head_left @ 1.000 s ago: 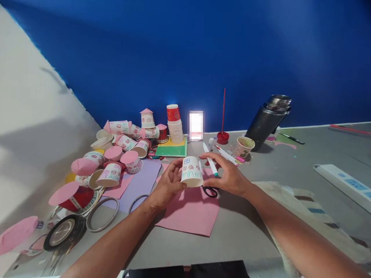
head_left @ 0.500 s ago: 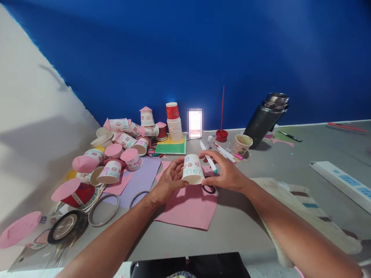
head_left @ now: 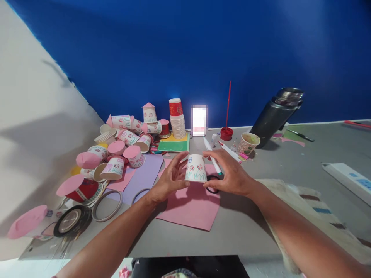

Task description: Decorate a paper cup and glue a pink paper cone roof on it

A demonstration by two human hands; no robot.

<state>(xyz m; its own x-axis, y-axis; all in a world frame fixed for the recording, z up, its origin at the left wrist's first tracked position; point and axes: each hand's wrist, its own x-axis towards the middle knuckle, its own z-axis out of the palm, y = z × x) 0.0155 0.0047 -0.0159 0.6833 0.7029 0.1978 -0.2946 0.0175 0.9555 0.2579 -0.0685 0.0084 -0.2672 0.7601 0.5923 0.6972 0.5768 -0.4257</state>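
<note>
An upside-down white paper cup point(head_left: 196, 168) is held between my two hands. It bears a drawn blue window, red flowers and green grass strokes. My left hand point(head_left: 171, 179) grips its left side, the thumb at the lower rim and the fingers behind. On the other side, my right hand point(head_left: 230, 173) has its thumb near the lower rim and its fingers by the cup's top edge. Beneath lies a sheet of pink paper point(head_left: 188, 210). A dark ring-shaped handle point(head_left: 213, 190) shows partly behind the right thumb, and a white marker point(head_left: 213, 156) lies just beyond that hand.
Decorated cups with pink paper tops point(head_left: 113, 168) crowd the left side, near a tape roll point(head_left: 107, 206). Behind stand stacked cups point(head_left: 177, 125) and a glowing blurred screen point(head_left: 199, 120). To the right are a thermos point(head_left: 275, 117), a patterned cup point(head_left: 248, 144), a cloth point(head_left: 285, 208) and a power strip point(head_left: 348, 179).
The cup has tipped so its open mouth, visible before, is now turned down out of sight. Both hands stay around it. The whole view has shifted slightly.
</note>
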